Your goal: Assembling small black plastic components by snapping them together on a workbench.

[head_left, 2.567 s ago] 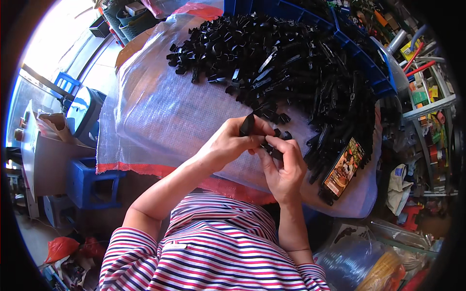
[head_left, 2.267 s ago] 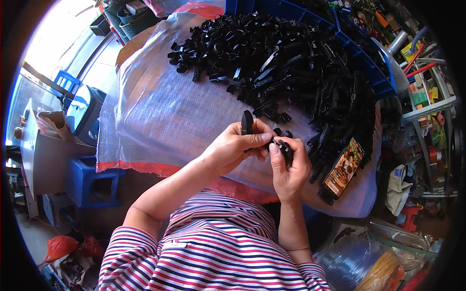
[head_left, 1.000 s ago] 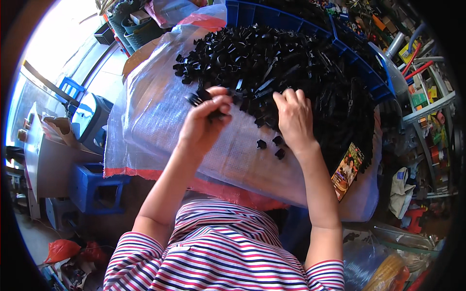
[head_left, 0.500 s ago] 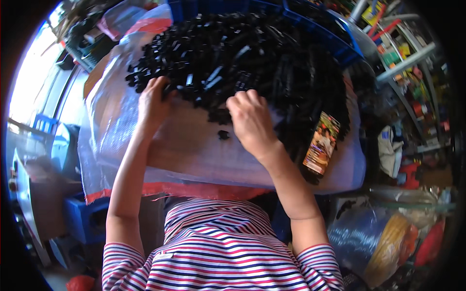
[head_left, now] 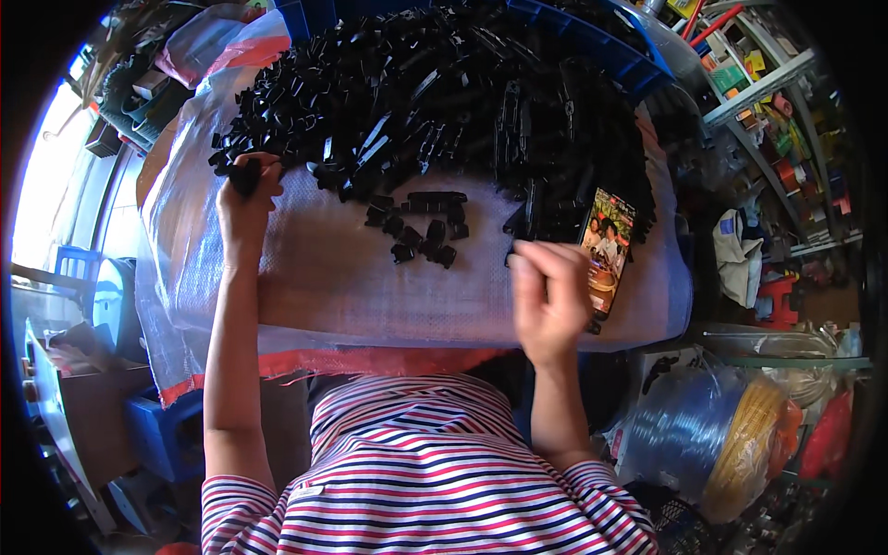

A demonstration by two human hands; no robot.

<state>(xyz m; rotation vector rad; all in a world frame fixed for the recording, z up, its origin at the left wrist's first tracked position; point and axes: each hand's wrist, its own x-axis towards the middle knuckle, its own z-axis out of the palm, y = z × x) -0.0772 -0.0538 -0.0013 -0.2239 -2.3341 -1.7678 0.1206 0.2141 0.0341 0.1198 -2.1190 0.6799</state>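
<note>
A broad heap of small black plastic pieces (head_left: 462, 102) covers the far part of a white woven sheet (head_left: 324, 296). At the heap's left edge my left hand (head_left: 245, 199) is closed around a black plastic piece (head_left: 244, 177). My right hand (head_left: 552, 301), blurred by motion, is curled in front of the phone (head_left: 610, 245); a dark bit shows at its fingertips, too unclear to name. The phone's lit screen shows a picture, and it leans at the heap's right side. Several loose black pieces (head_left: 430, 242) lie apart from the heap, between my hands.
Blue plastic crates (head_left: 592, 42) stand behind the heap. The sheet's red hem (head_left: 388, 359) hangs at my waist. On the right are crowded shelves (head_left: 758, 92) and a plastic-wrapped roll (head_left: 684, 435); at lower left, a blue stool (head_left: 166, 425).
My right hand has moved right and nearer to me, from the heap's edge to the phone. My left hand has shifted left. More loose pieces now lie on the sheet between them.
</note>
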